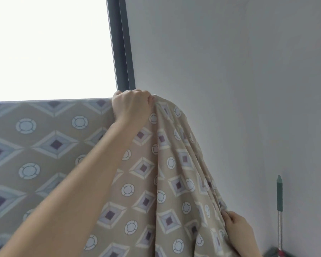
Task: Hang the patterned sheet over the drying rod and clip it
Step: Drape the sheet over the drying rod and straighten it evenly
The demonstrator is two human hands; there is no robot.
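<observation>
- The bare left forearm is lying nearest the camera, reaching up to the left hand [131,106], which is clenching a bunched top edge of the beige cotton sheet with grey diamonds and circles [50,145].
- The right hand [238,230] is pinching the sheet's gathered folds low down, near the grey wall [230,71].
- To the left, the sheet is already hanging flat with a straight top edge; the rod itself is hidden.
- The bunched right end is probably still waiting to be spread; clipping is not yet done.
- Count: one sheet, two hands, one green-handled metal pole [279,201], no clips showing.
</observation>
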